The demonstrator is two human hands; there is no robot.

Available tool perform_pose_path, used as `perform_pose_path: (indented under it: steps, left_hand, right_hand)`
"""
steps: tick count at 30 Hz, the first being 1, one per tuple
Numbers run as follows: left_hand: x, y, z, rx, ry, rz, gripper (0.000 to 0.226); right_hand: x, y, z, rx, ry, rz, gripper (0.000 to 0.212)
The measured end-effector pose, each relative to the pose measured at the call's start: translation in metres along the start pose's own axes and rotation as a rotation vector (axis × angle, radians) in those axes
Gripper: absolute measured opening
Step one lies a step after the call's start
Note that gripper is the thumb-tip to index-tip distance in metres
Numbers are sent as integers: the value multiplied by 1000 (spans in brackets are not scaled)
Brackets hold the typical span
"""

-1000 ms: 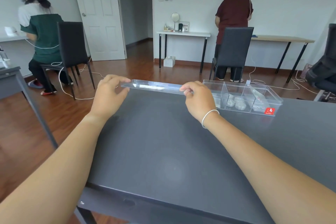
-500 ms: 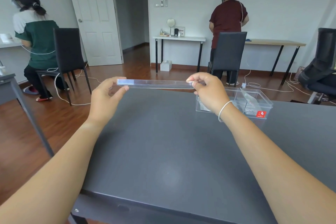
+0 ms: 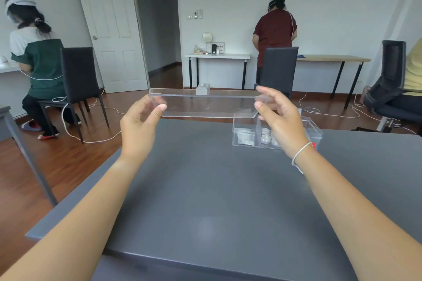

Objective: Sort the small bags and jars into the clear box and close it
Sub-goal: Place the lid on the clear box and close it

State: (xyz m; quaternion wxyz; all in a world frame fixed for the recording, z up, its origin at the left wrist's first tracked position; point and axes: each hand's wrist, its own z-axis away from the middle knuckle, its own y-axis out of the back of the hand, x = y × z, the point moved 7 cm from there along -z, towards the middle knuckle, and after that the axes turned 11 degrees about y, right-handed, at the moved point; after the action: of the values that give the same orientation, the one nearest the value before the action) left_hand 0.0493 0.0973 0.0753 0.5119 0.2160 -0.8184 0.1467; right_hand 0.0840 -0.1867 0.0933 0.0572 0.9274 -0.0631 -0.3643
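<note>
Above your grey table [image 3: 205,189], your left hand [image 3: 139,128] and right hand [image 3: 279,116] pinch the clear lid [image 3: 205,104] by its ends at frame centre, left of the clear box [image 3: 242,137].

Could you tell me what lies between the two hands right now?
In the head view, the clear lid spans the gap, held by its ends between the left hand and right hand, raised above the grey table.

bare grey table [image 3: 205,189] ahead, clear box [image 3: 244,131] far right, lid [image 3: 205,104] aloft
</note>
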Motion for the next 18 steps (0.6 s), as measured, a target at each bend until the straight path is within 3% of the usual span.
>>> perform_pose_path:
  steps: [7,18]
  left_hand:
    - [17,-60,7,-74,6,102,27]
    - [-2,-148,14,-131,106,100,21]
  right_hand:
    - [11,59,9,101,-10,56,44]
    - [39,137,11,433,-92,103,25]
